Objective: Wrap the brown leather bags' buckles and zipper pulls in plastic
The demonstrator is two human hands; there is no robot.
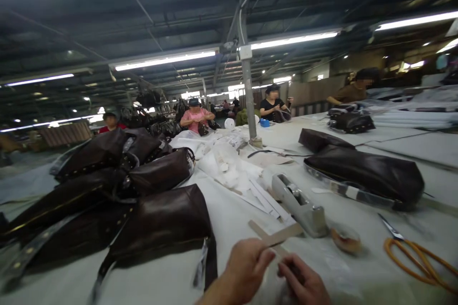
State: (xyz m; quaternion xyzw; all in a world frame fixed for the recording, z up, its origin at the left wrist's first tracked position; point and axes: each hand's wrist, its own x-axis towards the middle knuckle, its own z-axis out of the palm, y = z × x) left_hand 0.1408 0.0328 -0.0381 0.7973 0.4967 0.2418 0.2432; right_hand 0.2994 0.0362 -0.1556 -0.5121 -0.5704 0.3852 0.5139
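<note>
Low in the middle, my left hand point(246, 264) is closed, thumb and forefinger pinching a thin tan strip point(280, 249). My right hand point(304, 280) has its fingers bent together at the strip's near end, just to the right of the left hand. Slightly blurred, the strip could be paper or card. Just beyond the fingertips lie flat grey-brown strips point(284, 235) that cross each other. A grey tape dispenser point(300, 207) stands past them, and a roll of tape point(345, 239) lies to its right.
Dark brown leather bags point(168, 221) are heaped at left; more bags point(365, 171) lie at right. Orange-handled scissors point(411, 252) rest at the right front. White strips point(265, 200) and crumpled plastic point(229, 162) cover the middle, before a post point(247, 95). Several people work beyond.
</note>
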